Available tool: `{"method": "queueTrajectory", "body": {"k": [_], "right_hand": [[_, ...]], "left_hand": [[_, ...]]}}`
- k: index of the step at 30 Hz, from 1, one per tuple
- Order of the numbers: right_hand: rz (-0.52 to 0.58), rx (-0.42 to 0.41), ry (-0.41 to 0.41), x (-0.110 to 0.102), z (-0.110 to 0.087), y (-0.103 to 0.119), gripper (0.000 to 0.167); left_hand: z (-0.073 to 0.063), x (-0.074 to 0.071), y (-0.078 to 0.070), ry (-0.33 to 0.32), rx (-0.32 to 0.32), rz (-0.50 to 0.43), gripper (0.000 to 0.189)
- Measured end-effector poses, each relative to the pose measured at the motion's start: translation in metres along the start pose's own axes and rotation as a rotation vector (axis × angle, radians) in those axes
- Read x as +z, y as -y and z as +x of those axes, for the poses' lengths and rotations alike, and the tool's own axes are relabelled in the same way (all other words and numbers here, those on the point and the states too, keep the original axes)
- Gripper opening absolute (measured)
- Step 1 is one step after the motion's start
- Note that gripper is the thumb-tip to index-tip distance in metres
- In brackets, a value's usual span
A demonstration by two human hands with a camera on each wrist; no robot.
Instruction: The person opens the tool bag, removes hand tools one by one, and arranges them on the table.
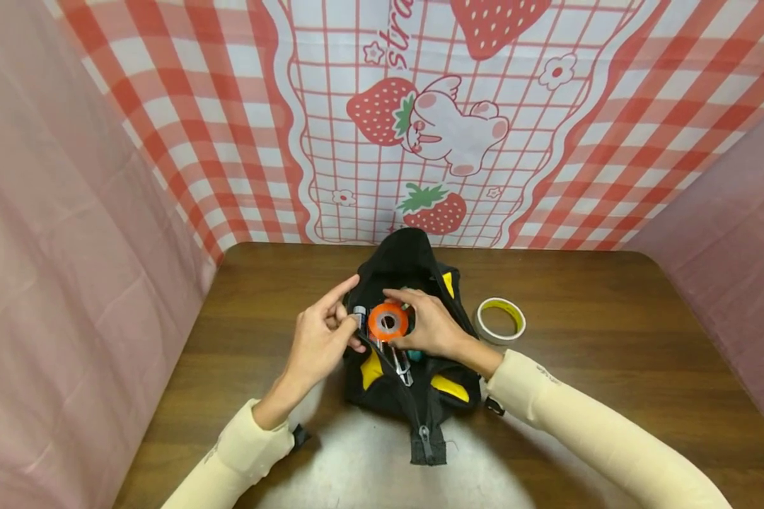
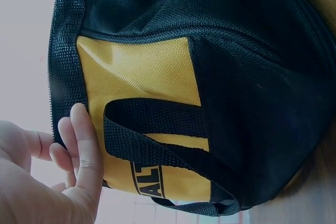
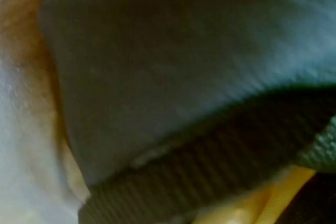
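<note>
orange roll (image 1: 376, 323) in right hand (image 1: 436, 327)

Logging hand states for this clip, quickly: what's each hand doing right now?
Left hand: closed, pinching the edge of the bag.
Right hand: closed, holding the orange roll between thumb and fingers.

"What fills the right wrist view?"
"Dark fabric (image 3: 152, 77), blurred, paler and bluish toward the right."
"And below it?"
"A ribbed strip (image 3: 194, 182) slants up from lower left to right, a yellow patch (image 3: 286, 195) under it at the bottom edge."
"On the left?"
"Part of the right hand (image 3: 26, 87), badly blurred."
</note>
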State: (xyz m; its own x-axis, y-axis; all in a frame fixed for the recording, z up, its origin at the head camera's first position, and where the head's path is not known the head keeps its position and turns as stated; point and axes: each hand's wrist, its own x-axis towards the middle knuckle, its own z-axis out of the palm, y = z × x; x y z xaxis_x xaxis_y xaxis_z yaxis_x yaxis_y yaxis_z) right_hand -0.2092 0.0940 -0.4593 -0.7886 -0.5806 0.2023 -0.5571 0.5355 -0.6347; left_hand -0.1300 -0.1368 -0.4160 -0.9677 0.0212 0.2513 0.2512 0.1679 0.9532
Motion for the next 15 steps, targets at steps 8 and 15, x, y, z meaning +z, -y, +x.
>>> {"method": "queueTrajectory", "body": {"k": [8,15], "right_hand": [[0.042,-0.031,-0.065,-0.028,-0.006,0.015,0.089],[0.088,-0.051,-0.126,-0.052,-0.014,0.028,0.086]], "left_hand": [[0.000,0.002,-0.001,0.004,0.004,-0.011,0.065],[-0.001,0.005,0.000,0.003,-0.004,-0.019,0.065]]}}
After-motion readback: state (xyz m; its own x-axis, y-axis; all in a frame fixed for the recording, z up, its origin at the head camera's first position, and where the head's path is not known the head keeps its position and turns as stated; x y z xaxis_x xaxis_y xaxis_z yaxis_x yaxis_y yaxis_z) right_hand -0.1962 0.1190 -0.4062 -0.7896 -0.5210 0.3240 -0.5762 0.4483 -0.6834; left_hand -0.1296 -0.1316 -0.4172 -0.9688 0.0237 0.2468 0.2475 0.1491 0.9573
